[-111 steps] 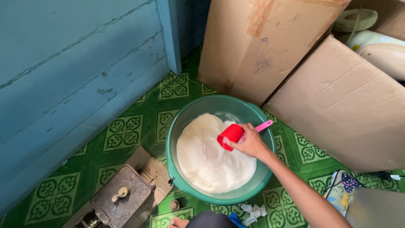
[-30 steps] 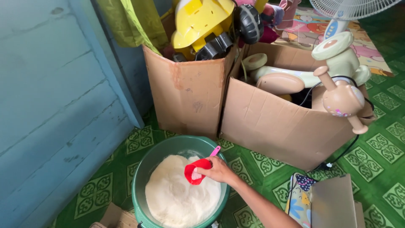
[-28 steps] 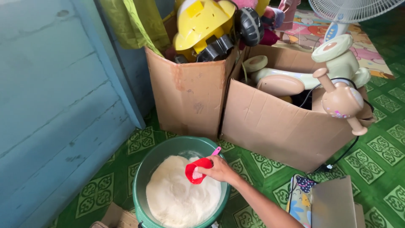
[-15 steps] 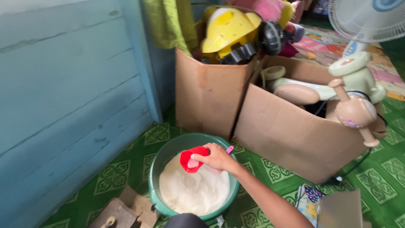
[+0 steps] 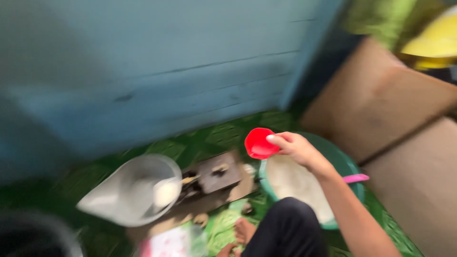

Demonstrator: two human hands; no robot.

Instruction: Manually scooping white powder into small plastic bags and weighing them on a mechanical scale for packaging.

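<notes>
Much of the view is smeared by motion blur, so edges and small details are hard to read. At the near left corner a dark rounded shape point(image 5: 33, 238) is cut off by the frame and cannot be identified. Right of it lies a pale, translucent plastic scoop-shaped pan point(image 5: 133, 195) with a small heap of white powder inside; it seems to belong to the dark metal weighing scale point(image 5: 216, 173) beside it, though the blur hides how the two join. The scale stands on a flat piece of brown cardboard point(image 5: 190, 209).

Above the scale and the left rim of the basin, the right hand point(image 5: 297, 147) is clamped on a small red plastic scoop point(image 5: 259, 143), fingers pinching its rim, its open mouth turned toward the camera; whether it carries powder cannot be told. A pink handle point(image 5: 356, 178) shows past the forearm. Below the hand sits the round green plastic basin point(image 5: 350, 166) with white powder point(image 5: 293, 183), partly hidden by the arm and by a dark-clothed knee point(image 5: 285, 228). A bare foot point(image 5: 243, 231) shows near it. The left hand is out of view.

The floor is green patterned tile point(image 5: 223, 135), the far wall blue painted boards point(image 5: 166, 71). At right stand brown cardboard boxes point(image 5: 381, 100), with a yellow object point(image 5: 435, 40) cut off at the top.
</notes>
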